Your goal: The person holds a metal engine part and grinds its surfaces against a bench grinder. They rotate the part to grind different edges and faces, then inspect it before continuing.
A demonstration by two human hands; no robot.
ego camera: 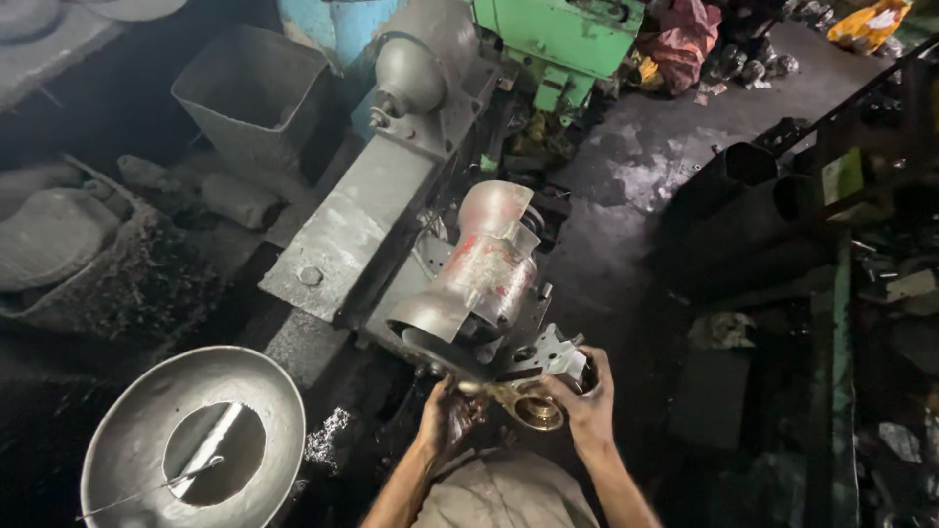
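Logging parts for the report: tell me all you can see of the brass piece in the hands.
The brass piece is a small, shiny, gold-coloured metal part with a round ring-shaped end facing the camera. It sits at the near end of the grey machine. The left hand and right hand grip it from either side. Finer detail is too small to tell.

A yellow bag (pixel 871 24) is being seen far beyond the hands, at the upper right, beside a crumpled red bag (pixel 685 39).

Both hands — left hand (pixel 448 418), right hand (pixel 585 403), gripping brass fitting (pixel 533 406), perhaps at lathe (pixel 469 284)
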